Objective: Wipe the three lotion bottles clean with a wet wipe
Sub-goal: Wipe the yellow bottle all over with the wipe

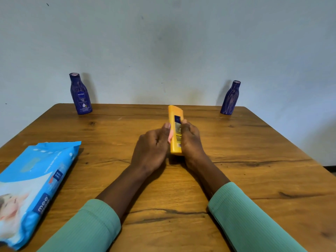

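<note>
Grip on a flat yellow plastic lotion bottle point(176, 120), held low over the middle of the brown wooden tabletop point(254, 160).
The left hand point(152, 148) and right hand point(190, 140) curl their fingers point(185, 124) round its lower half. It looks light, stiff and slick, so the flat sides should give the surest hold. A labelled dark blue plastic bottle point(81, 95) and a second dark blue bottle point(230, 99) stand capped at the far corners. The soft blue wet-wipe pack point(34, 179) lies left, contents hidden; no wipe shows.
</note>
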### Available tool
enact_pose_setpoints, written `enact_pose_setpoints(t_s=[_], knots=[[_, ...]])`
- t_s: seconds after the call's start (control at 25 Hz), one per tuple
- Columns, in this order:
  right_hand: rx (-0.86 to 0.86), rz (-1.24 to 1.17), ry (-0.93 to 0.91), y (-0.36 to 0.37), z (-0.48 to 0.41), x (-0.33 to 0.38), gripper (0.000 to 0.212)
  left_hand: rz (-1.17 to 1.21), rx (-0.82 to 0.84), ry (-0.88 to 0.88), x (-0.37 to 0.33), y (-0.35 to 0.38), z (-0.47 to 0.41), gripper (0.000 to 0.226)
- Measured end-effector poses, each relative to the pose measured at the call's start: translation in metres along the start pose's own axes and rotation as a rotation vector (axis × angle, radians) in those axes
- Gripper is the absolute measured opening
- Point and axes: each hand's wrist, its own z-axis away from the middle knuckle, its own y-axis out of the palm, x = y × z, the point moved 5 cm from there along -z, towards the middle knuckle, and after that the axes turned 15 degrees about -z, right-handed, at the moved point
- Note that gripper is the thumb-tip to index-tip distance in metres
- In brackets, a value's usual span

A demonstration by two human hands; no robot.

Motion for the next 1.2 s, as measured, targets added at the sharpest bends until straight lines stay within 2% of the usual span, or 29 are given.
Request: enact_pose_setpoints(t_s=[0.16,0.24,0.32,0.44,0.56,0.64,0.72,0.8,0.92,0.96,1.04,1.08,1.12,1.2], knots=[[0.257,0.375,-0.116,0.014,0.006,0.004,0.038,-0.119,-0.178,-0.129,0.016,-0.022,-0.016,0.063],[0.235,0.410,-0.159,0.016,0.009,0.001,0.036,-0.177,-0.157,-0.104,0.018,-0.022,-0.017,0.060],[0.127,0.258,-0.193,0.012,0.010,-0.002,0.036,-0.215,-0.031,-0.003,0.011,-0.007,-0.008,0.061],[-0.079,-0.056,-0.136,-0.001,0.013,-0.003,0.032,-0.268,0.171,0.127,0.002,0.012,0.002,0.066],[-0.240,-0.139,-0.076,-0.014,0.006,0.000,0.028,-0.342,0.295,0.206,0.003,0.009,0.000,0.063],[-0.260,-0.180,-0.013,-0.019,-0.001,-0.002,0.028,-0.332,0.229,0.177,0.011,-0.001,-0.005,0.064],[-0.210,-0.241,0.058,-0.023,-0.011,-0.001,0.035,-0.365,0.110,0.104,0.021,-0.010,-0.010,0.066],[-0.157,-0.303,0.113,-0.025,-0.022,0.008,0.034,-0.398,0.080,0.041,0.025,-0.011,-0.014,0.064],[-0.098,-0.395,0.167,-0.019,-0.044,0.027,0.024,-0.394,0.050,0.037,0.021,-0.011,-0.019,0.060],[-0.085,-0.385,0.166,-0.013,-0.055,0.033,0.032,-0.411,0.029,0.044,0.020,-0.012,-0.021,0.060],[-0.040,-0.136,0.118,0.002,-0.078,0.042,0.075,-0.461,-0.017,0.030,0.024,-0.016,-0.027,0.060],[-0.036,0.030,0.061,0.008,-0.089,0.045,0.088,-0.492,-0.038,0.008,0.028,-0.018,-0.029,0.060],[-0.013,0.175,0.000,0.014,-0.103,0.045,0.088,-0.523,-0.054,-0.013,0.030,-0.020,-0.030,0.061],[0.026,0.390,-0.098,0.025,-0.125,0.045,0.061,-0.555,-0.055,-0.034,0.035,-0.018,-0.029,0.063]])
